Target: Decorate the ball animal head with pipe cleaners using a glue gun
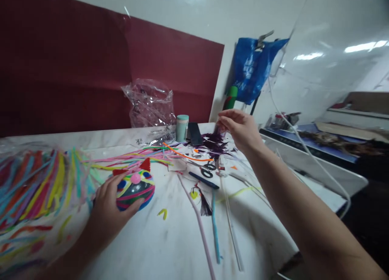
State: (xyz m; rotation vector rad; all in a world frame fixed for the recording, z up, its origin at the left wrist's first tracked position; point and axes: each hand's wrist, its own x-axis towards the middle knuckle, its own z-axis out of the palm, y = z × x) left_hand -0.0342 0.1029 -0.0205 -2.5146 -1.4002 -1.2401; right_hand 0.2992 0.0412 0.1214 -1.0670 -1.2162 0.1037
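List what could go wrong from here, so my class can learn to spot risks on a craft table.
The rounded ball is steadied by the left grip; if that slackened, it might roll across the table.
The scissors lie amid clutter near the right grip; a careless reach could nick a finger.
The purple scraps lie loose close by; a sweep might scatter them.

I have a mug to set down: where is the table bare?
Widest: the near tabletop between the left forearm and the mauve strip. Less lies right of the clear stick. Crowded: around the scissors and among colored strips, far left.
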